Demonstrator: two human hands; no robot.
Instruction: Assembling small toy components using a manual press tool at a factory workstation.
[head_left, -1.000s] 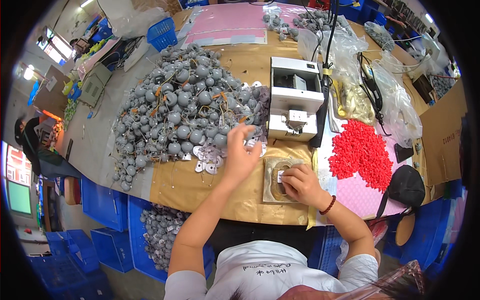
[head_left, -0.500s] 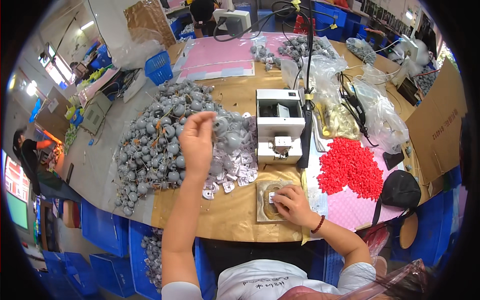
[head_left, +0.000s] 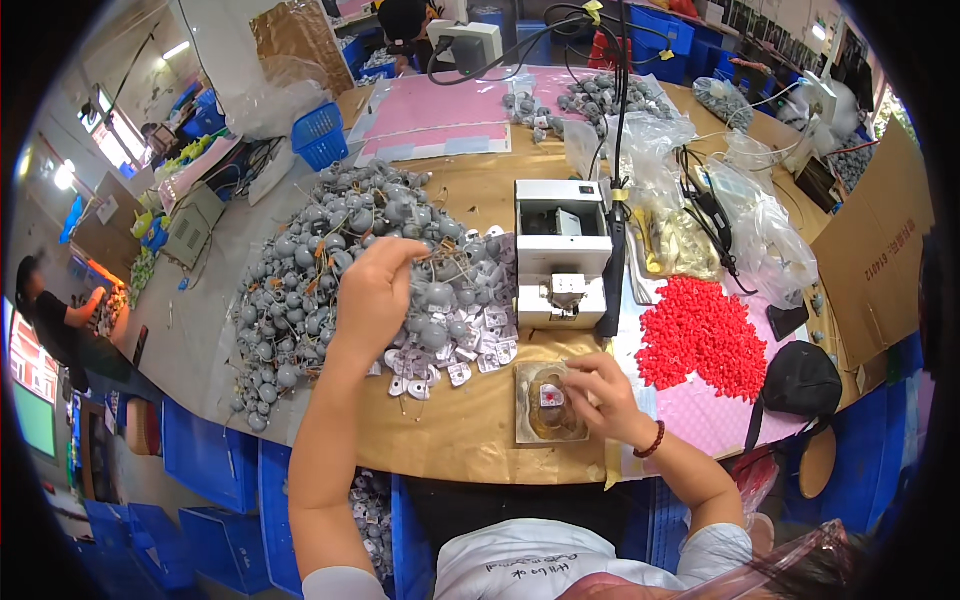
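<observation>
My left hand (head_left: 378, 295) is raised over a big heap of grey ball-shaped parts with thin wires (head_left: 310, 275). Its fingers are pinched together at a bundle of wires (head_left: 450, 264), with grey balls hanging below them. Under these lie white plastic pieces (head_left: 465, 350). At the table's front, a square fixture block (head_left: 528, 430) with a rounded recess holds a small white piece (head_left: 551, 391) with a red spot on it. My right hand (head_left: 605, 400) hovers at the block's right side, fingers bent and slightly apart, with nothing visible between them.
Behind the block stands a white box-shaped machine (head_left: 563, 250) with a black cable beside it. To its right are a pile of small red parts (head_left: 700, 335), a black cap (head_left: 802, 378) and clear plastic bags (head_left: 755, 235). A blue basket (head_left: 319, 137) sits at the back left.
My left hand has come down and slightly left, and the blurred grey parts near it now show clearly. My right hand has lifted off the white piece, uncovering its red spot.
</observation>
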